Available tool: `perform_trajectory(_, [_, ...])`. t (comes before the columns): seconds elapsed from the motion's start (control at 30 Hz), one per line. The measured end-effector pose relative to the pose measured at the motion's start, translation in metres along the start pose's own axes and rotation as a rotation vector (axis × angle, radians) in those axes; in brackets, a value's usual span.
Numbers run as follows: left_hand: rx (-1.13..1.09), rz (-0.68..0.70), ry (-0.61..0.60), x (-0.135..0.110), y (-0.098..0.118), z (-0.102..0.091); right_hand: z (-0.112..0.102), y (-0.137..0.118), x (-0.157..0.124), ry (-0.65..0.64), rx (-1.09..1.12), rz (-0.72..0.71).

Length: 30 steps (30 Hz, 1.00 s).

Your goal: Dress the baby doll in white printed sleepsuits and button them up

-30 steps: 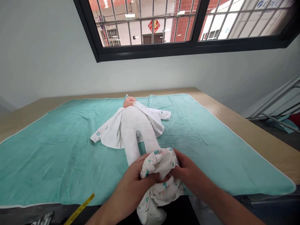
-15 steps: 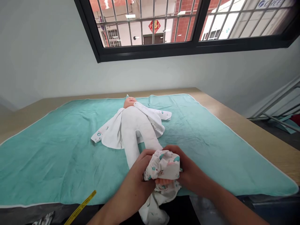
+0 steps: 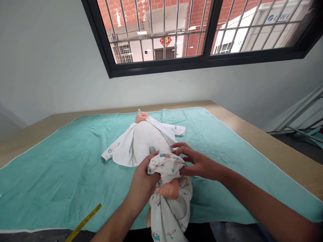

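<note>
A baby doll [image 3: 148, 134] lies on its back with its head away from me, in a white garment open at the front. Patterned white baby pants [image 3: 174, 211] hang over the near edge, and their gathered cloth is around one doll leg. The doll's bare foot [image 3: 169, 189] sticks out of this bunch. My left hand [image 3: 142, 179] is closed on the gathered cloth from the left. My right hand [image 3: 195, 163] is at the bunch's right side, fingers apart and loosely bent, thumb touching the cloth. The other leg is mostly hidden.
A teal blanket [image 3: 75, 174] covers most of the wooden table [image 3: 272, 144]. A yellow strip [image 3: 84, 222] is at the near left edge. Behind the table are a wall and a barred window [image 3: 161, 37]. A metal frame [image 3: 302, 114] stands at the right.
The pants have moved up the doll's leg, and its whole foot now shows below the bunch. My right hand has loosened and shifted up the leg. The view has tilted upward slightly.
</note>
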<state>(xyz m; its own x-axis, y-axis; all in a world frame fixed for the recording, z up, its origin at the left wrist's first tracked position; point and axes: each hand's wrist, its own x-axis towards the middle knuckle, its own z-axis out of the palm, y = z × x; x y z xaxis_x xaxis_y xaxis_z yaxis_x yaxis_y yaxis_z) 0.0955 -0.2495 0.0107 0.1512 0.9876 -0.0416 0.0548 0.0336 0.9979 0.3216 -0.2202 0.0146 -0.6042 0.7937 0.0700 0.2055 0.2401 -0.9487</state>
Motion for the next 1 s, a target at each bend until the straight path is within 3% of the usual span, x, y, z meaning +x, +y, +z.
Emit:
perform_trajectory(0.2, [0.119,0.047,0.082,0.006,0.003,-0.003,0.016,-0.019,0.009,0.09,-0.225,-0.034])
perform_trajectory(0.33, [0.097,0.009,0.001,0.009,0.0,-0.005,0.015,-0.004,0.019,0.164,-0.22,-0.075])
perform_trajectory(0.43, [-0.04,-0.054,-0.121,0.003,-0.004,-0.011,0.007,0.019,0.024,0.216,-0.189,-0.135])
perform_trajectory(0.53, [-0.225,-0.148,-0.256,-0.006,-0.009,-0.019,0.0,0.031,0.025,0.131,-0.118,-0.119])
perform_trajectory(0.63, [-0.271,-0.177,-0.336,-0.012,-0.013,-0.023,-0.007,0.015,0.023,-0.044,-0.132,-0.085])
perform_trajectory(0.73, [-0.224,-0.153,-0.262,-0.012,-0.015,-0.02,-0.008,-0.019,0.023,-0.232,-0.24,-0.043])
perform_trajectory(0.8, [-0.191,-0.115,-0.166,-0.009,-0.015,-0.015,-0.003,-0.04,0.027,-0.273,-0.318,0.004])
perform_trajectory(0.9, [-0.104,-0.032,-0.085,-0.007,-0.014,-0.009,0.016,-0.05,0.04,-0.141,-0.484,0.032])
perform_trajectory(1.0, [-0.037,0.033,-0.051,-0.008,-0.013,-0.011,0.029,-0.035,0.056,-0.061,-0.548,-0.031])
